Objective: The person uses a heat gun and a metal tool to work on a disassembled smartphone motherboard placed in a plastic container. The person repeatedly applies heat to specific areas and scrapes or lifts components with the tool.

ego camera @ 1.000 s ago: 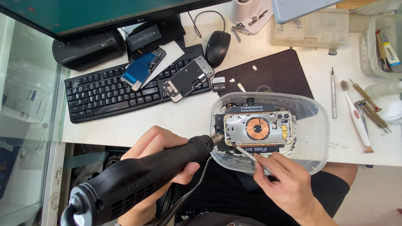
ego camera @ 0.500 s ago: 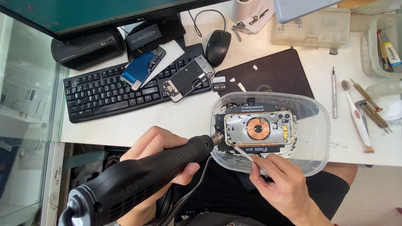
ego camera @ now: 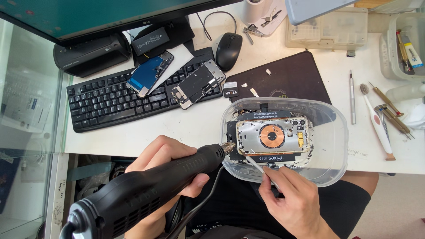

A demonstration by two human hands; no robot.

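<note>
Phone housing (ego camera: pixel 272 135), back open with a copper coil showing, sits clamped in a black jig inside the clear plastic tub (ego camera: pixel 336 132) at the desk (ego camera: pixel 195 128) edge. My left hand (ego camera: pixel 166 161) is wrapped tight around the black rotary tool (ego camera: pixel 146 190), its tip at the housing's left end. My right hand (ego camera: pixel 290 201) pinches a thin white stick (ego camera: pixel 256 167) against the lower edge.

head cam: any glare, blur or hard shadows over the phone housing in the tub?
Head view: sharp, even daylight; the phone housing reads clearly, faint sheen on the clear tub rim; soft shadows only; the rotary tool in the left hand looms large, slightly soft at bottom left.
</note>
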